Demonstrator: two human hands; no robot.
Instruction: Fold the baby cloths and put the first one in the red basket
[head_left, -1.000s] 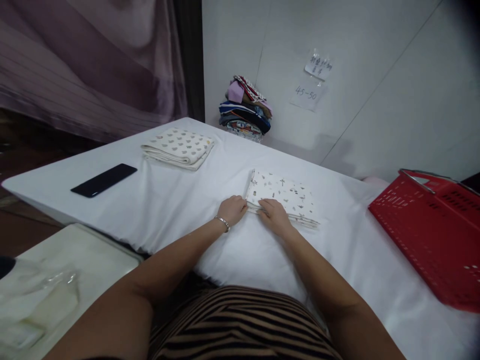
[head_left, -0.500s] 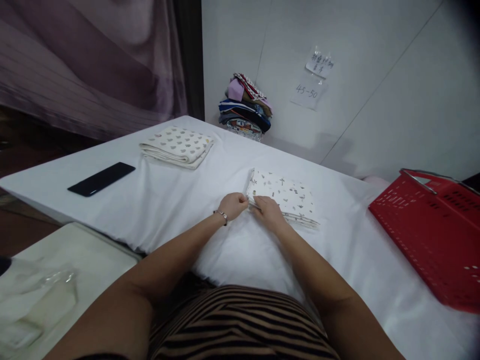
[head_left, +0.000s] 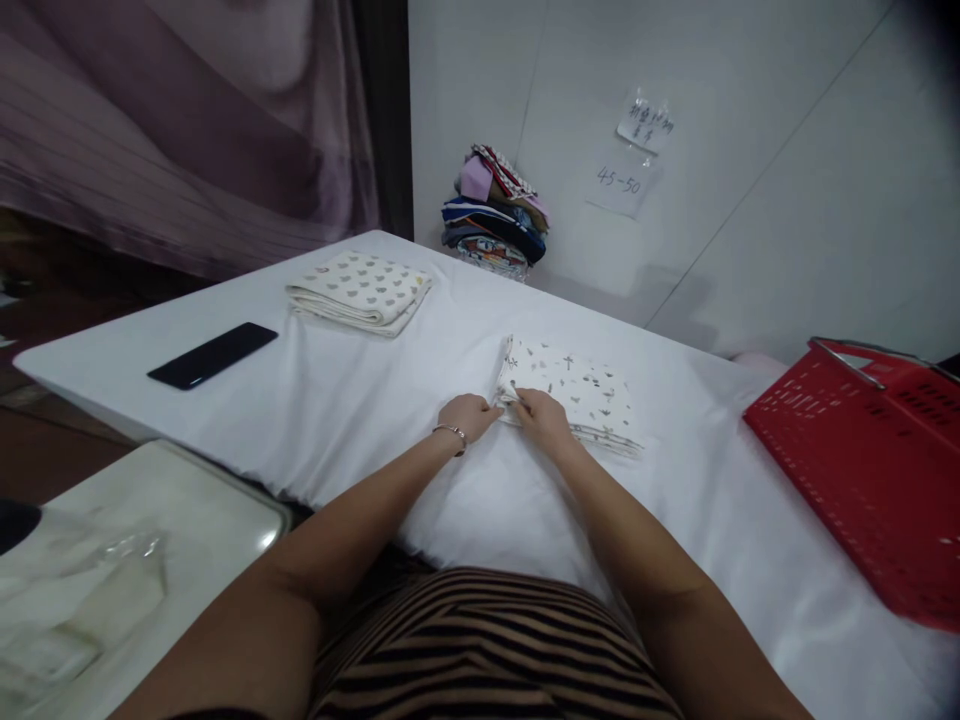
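Note:
A folded white cloth with small printed figures lies on the white-covered table in front of me. At its near left corner, my left hand is closed in a pinch on the layered edge; a bracelet circles that wrist. Just beside it, my right hand pinches the same corner from above, its fingers bent over the top layers. The cloth's corner is slightly lifted and creased between the two hands. Fingertips of both hands are partly hidden.
Another folded cloth with grey prints lies at the back left, near a black flat phone-like slab. A red basket stands at the right. Piled fabrics sit by the wall. A pale surface with plastic bags is lower left.
My right fingers have curled and bunched the cloth's near left corner, raising its top layers a little. My left hand stays at that corner. The view has shifted slightly.

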